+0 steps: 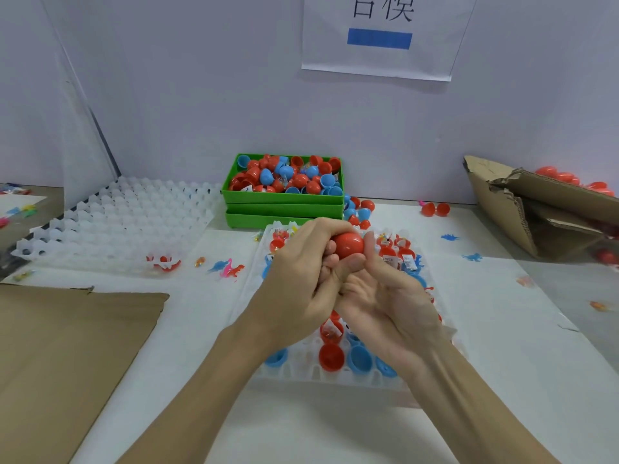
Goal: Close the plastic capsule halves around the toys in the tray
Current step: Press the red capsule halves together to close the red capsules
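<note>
A red capsule (348,244) sits between both hands, held above the white tray (335,376) in the middle of the table. My left hand (301,272) curls over it from the left and my right hand (385,293) grips it from the right and below. The tray holds red and blue capsule halves, some with packaged toys in them; my hands hide much of its middle. A red half (331,356) and a blue half (360,358) stand in the tray's front row.
A green box (284,197) full of red and blue halves stands behind the tray. Empty white trays (117,222) lie at the left, flat cardboard (67,346) at the front left, a torn cardboard box (536,209) at the right. Small toy dinosaurs (227,267) are scattered around.
</note>
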The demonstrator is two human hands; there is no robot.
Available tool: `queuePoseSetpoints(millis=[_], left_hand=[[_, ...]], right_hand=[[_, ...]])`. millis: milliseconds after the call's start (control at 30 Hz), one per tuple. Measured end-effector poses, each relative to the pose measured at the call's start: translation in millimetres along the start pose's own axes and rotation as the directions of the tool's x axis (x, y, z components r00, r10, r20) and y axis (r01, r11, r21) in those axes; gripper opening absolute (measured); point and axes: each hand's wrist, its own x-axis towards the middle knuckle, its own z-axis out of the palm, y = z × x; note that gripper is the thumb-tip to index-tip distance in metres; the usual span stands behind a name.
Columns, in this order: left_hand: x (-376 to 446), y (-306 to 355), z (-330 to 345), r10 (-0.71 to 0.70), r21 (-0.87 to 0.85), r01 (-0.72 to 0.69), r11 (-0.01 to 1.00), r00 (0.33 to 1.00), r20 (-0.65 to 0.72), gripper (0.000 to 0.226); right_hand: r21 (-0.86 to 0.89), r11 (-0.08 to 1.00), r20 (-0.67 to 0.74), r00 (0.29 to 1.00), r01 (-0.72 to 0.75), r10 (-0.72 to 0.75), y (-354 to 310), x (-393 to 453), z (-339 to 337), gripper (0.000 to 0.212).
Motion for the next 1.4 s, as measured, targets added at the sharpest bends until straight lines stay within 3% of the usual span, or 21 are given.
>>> queuePoseSetpoints(millis=[300, 433, 533, 600, 667, 700, 767, 867, 1000, 1100, 1200, 1267, 1400], left_hand=[[2, -1, -2, 0.035, -0.027, -0.034, 0.999, 0.999, 0.037, 0.028], [1, -5, -2, -0.010, -0.121, 0.010, 0.993, 1.000, 0.001, 0.040], [3, -6, -2, -0.014, -0.117, 0.003, 0.993, 0.996, -0.087, 0.043], [6, -4, -3, -0.074, -0.137, 0.050, 0.989, 0.982, -0.175, 0.032], [8, -5, -5, -0.179, -0.179, 0.134, 0.975, 0.949, -0.259, 0.016], [9, -6, -6, -0.247, -0.220, 0.194, 0.956, 0.936, -0.251, 0.015], [10, -7, -8, -0.381, -0.310, 0.333, 0.891, 0.918, -0.109, 0.027], [9, -7, -5, -0.478, -0.379, 0.486, 0.788, 0.870, 0.121, 0.031], [9, -10, -3, -0.495, -0.448, 0.515, 0.731, 0.852, 0.172, 0.026], [9, -13, -5, -0.530, -0.474, 0.571, 0.670, 0.816, 0.233, 0.026], [9, -14, -6, -0.550, -0.559, 0.668, 0.491, 0.735, 0.396, 0.036], [8, -15, -5, -0.537, -0.590, 0.702, 0.398, 0.700, 0.471, 0.044], [9, -16, -4, -0.537, -0.567, 0.726, 0.389, 0.679, 0.501, 0.055]], right_hand=[[-0.038, 0.999, -0.006, 1.000, -0.001, 0.000, -3, -2, 5, 0.036], [-0.084, 0.996, 0.040, 0.999, -0.027, 0.030, -8, -4, 2, 0.042], [-0.226, 0.971, 0.060, 0.996, 0.076, -0.064, -12, -2, 2, 0.046], [-0.572, 0.793, -0.017, 0.964, 0.210, -0.267, -11, 0, 0, 0.045], [-0.888, 0.393, 0.005, 0.858, 0.240, -0.513, -8, 1, -2, 0.044], [-0.951, 0.208, 0.068, 0.813, 0.227, -0.578, -5, 2, -4, 0.045], [-0.984, -0.047, 0.167, 0.775, 0.175, -0.609, -1, 3, -10, 0.045], [-0.954, -0.265, 0.274, 0.776, 0.143, -0.569, 0, 3, -15, 0.037], [-0.924, -0.362, 0.311, 0.789, 0.122, -0.529, -4, 2, -16, 0.031], [-0.921, -0.384, 0.272, 0.810, 0.063, -0.520, -4, 3, -14, 0.044], [-0.942, -0.333, 0.213, 0.833, 0.037, -0.510, -5, 2, -14, 0.062], [-0.943, -0.325, 0.242, 0.810, 0.068, -0.534, -6, 2, -16, 0.057], [-0.929, -0.363, 0.266, 0.806, 0.069, -0.528, -6, 3, -19, 0.042]])
